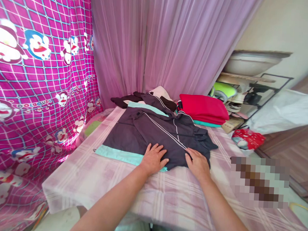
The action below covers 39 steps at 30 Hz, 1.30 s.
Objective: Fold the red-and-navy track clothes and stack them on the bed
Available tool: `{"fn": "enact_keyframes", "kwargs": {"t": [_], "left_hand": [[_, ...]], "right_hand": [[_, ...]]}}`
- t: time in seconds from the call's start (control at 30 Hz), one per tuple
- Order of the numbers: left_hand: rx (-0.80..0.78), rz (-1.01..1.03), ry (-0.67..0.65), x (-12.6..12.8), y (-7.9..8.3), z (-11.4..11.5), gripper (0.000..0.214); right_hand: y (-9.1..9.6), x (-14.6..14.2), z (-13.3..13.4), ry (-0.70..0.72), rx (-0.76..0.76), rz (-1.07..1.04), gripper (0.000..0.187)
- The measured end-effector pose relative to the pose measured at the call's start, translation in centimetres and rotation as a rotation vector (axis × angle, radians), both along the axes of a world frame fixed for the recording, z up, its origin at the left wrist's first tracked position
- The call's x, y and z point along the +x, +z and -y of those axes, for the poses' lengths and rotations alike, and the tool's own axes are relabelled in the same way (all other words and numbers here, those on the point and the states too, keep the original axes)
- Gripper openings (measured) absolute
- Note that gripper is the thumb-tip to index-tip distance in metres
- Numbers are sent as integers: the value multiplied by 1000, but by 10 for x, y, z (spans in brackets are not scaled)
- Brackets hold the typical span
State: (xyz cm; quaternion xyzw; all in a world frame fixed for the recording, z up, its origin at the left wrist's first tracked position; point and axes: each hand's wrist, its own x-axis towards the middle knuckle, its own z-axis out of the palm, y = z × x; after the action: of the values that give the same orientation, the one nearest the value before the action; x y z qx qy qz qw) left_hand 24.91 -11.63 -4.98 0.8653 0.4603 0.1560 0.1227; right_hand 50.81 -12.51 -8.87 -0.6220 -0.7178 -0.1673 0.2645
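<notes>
A dark grey jacket [153, 132] with teal bands and thin white piping lies spread on a table under a pale pink checked cloth [93, 181]. My left hand [153, 158] rests flat on the jacket's near edge, fingers spread. Beside it my right hand [198, 163] also lies flat on the jacket's near right part, fingertips touching the white piping. Neither hand holds anything.
A folded red garment [203, 107] sits on a teal one at the table's far right. Another dark garment [126, 101] lies behind the jacket. A purple curtain [160, 40] hangs behind, a pink cartoon sheet [34, 71] at the left, a cluttered rack [248, 89] at the right.
</notes>
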Motion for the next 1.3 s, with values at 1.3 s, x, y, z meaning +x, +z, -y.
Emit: {"fn": "enact_keyframes", "kwargs": {"t": [1.3], "left_hand": [[255,-93,82,-1,10,14,37]], "right_hand": [[10,-8,41,-182,-112,-25,33]]}}
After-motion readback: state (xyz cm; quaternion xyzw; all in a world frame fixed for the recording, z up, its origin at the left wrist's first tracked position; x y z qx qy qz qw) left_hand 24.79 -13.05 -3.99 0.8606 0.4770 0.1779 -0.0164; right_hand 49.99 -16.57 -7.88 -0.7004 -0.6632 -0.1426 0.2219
